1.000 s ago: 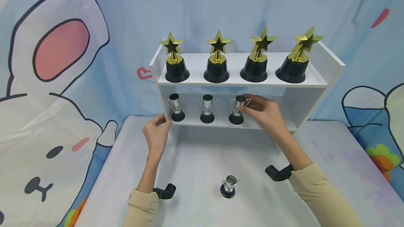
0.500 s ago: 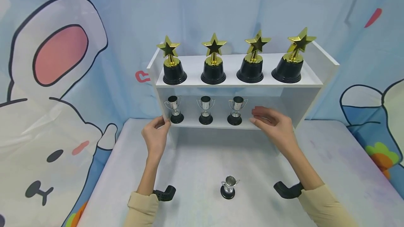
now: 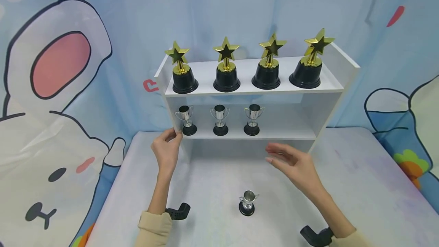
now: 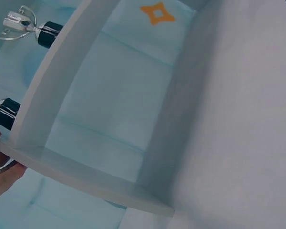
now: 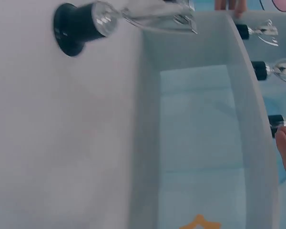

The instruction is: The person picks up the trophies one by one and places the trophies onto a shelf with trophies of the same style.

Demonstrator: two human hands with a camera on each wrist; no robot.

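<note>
My left hand [image 3: 166, 149] grips the left side panel of a white two-tier shelf [image 3: 274, 139], thumb and fingers on either side of its edge in the left wrist view. Three small silver trophy cups [image 3: 253, 119] with black bases stand upright in a row on the lower tier, left to middle. My right hand [image 3: 291, 165] is in the air in front of the shelf, fingers extended, thumb apart, holding nothing. Below it and to the left, one more silver trophy cup [image 3: 247, 203] stands upright on the table; the right wrist view shows its black base [image 5: 76, 26].
Several gold star trophies [image 3: 226, 68] with black bases line the upper tier. The shelf stands on a white-covered table [image 3: 356, 186]. Behind it hangs a light blue curtain [image 3: 219, 7] with cartoon prints.
My right hand has let go of the third cup on the lower tier and drawn back, down towards the table. The left hand stays on the shelf's side. The head view has shifted slightly.
</note>
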